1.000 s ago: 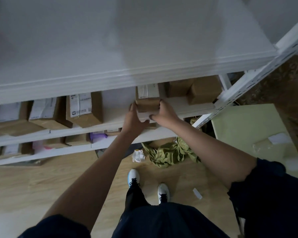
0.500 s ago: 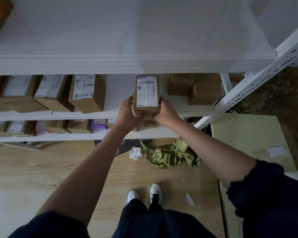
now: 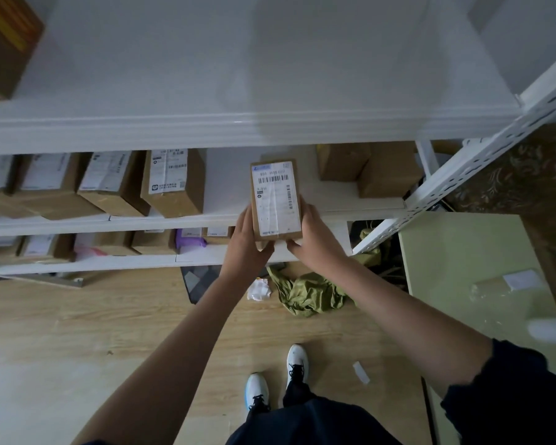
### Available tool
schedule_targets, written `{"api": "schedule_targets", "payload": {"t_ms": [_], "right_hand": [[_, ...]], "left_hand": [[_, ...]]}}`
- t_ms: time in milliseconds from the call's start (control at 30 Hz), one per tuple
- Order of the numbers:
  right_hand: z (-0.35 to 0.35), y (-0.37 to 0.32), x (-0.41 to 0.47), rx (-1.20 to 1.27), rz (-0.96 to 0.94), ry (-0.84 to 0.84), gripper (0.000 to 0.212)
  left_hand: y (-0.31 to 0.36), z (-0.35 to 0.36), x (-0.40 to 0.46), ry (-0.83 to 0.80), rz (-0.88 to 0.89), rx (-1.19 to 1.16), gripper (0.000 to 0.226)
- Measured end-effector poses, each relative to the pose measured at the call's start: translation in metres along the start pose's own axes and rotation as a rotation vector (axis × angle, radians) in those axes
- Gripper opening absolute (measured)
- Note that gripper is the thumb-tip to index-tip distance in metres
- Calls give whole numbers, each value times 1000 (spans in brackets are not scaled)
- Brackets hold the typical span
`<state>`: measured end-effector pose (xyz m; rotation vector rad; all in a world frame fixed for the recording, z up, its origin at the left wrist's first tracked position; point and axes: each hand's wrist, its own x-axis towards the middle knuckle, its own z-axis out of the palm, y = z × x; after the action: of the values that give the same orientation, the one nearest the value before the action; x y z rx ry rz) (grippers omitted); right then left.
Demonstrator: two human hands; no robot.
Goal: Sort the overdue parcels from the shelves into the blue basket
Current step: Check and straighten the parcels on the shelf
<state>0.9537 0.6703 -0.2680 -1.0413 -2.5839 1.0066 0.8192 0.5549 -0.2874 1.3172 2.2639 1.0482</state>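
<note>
A small brown cardboard parcel (image 3: 276, 200) with a white barcode label facing me is held in front of the middle shelf (image 3: 334, 200). My left hand (image 3: 247, 242) grips its left side and bottom corner. My right hand (image 3: 313, 239) grips its right side. The parcel is lifted off the shelf, label up. Several other labelled brown parcels (image 3: 174, 183) stand on the same shelf to the left, and two plain boxes (image 3: 366, 170) sit to the right. No blue basket is in view.
A lower shelf (image 3: 109, 261) holds more boxes and a purple packet (image 3: 190, 240). A wide white top shelf (image 3: 238, 75) spans above, with a box (image 3: 4, 43) at its left. On the wood floor lie a green cloth (image 3: 308, 292) and crumpled paper (image 3: 259, 289). A pale green table (image 3: 463, 268) stands right.
Both hands took the small parcel from the middle shelf, drew it toward me and turned it so its label faces up. The camera view tilted upward slightly.
</note>
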Motion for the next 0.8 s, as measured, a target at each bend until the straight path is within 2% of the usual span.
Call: {"api": "schedule_targets", "payload": {"t_ms": [233, 400, 567, 667, 800], "right_hand": [[4, -9, -8, 27, -9, 14, 96], [4, -11, -3, 33, 17, -17, 94], [16, -5, 30, 51, 94, -133, 94], [26, 0, 66, 49, 62, -214, 97], [33, -15, 96, 88, 61, -219, 91]], "left_hand": [[-3, -7, -7, 15, 20, -2, 91], [-4, -11, -1, 6, 34, 7, 86], [-10, -13, 7, -17, -66, -43, 79], [-17, -21, 19, -3, -116, -54, 76], [-30, -35, 41, 18, -173, 34, 75]]}}
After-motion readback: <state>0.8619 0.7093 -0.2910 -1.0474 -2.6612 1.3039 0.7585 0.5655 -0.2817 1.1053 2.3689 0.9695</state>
